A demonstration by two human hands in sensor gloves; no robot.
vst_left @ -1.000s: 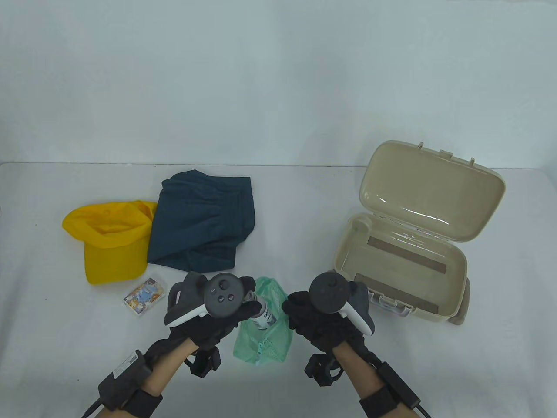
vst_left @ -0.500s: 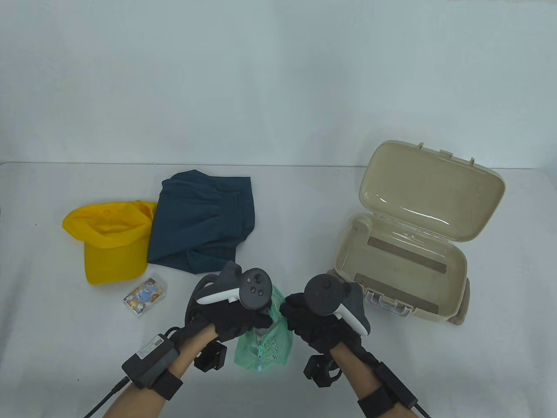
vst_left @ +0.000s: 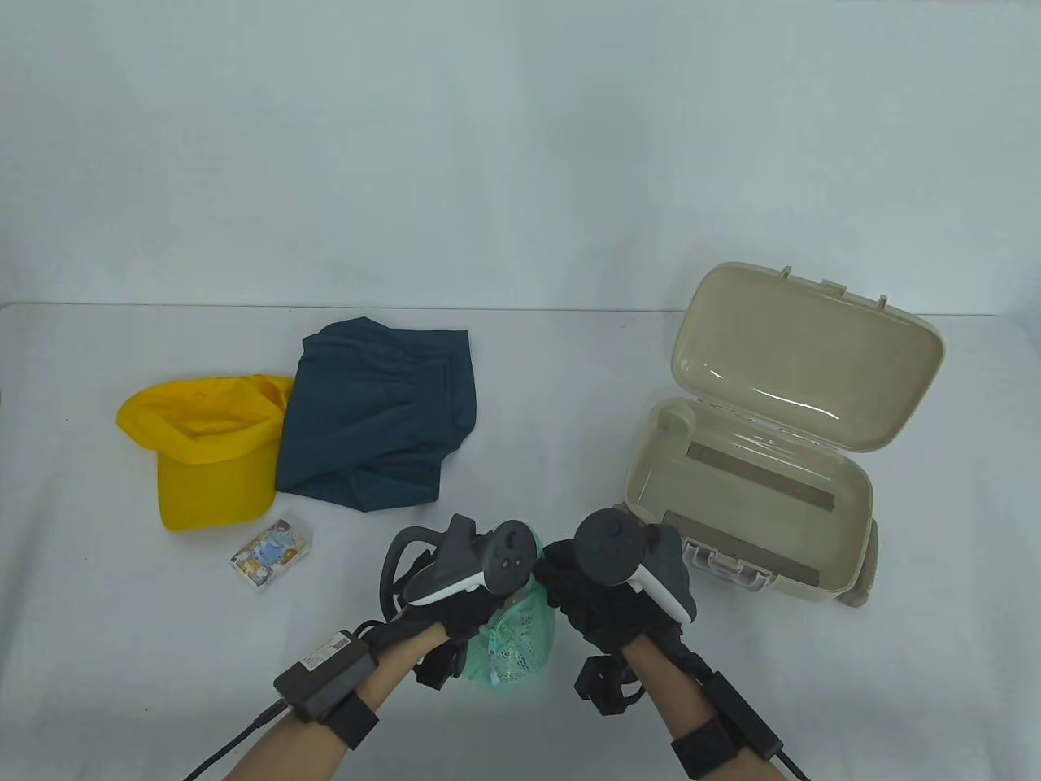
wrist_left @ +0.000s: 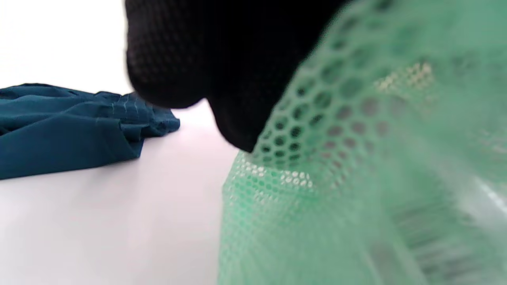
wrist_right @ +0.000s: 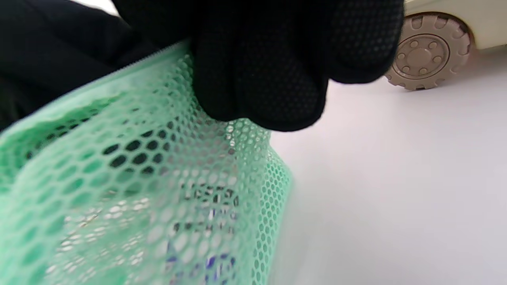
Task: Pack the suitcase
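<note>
A green mesh bag (vst_left: 520, 643) hangs bunched between both hands near the table's front edge. My left hand (vst_left: 488, 606) grips its left top edge, and my right hand (vst_left: 569, 590) pinches the right top edge. Up close, black gloved fingers (wrist_left: 222, 59) press against the mesh bag (wrist_left: 356, 178). The right fingers (wrist_right: 277, 59) pinch the mesh bag (wrist_right: 138, 190) just below its zip edge, and a printed bottle shows dimly through the netting. The beige suitcase (vst_left: 651, 455) lies open at the right with its lid upright.
A yellow cap (vst_left: 203, 455), folded blue shorts (vst_left: 374, 415) and a small card pack (vst_left: 272, 555) lie on the left half of the table. The blue shorts (wrist_left: 67, 126) show behind the left fingers. A suitcase wheel (wrist_right: 425, 51) stands close to the right hand.
My left hand has moved right, to the bag's mouth. The bottle it held has gone out of sight into the bag. The bag is now gathered up between both hands.
</note>
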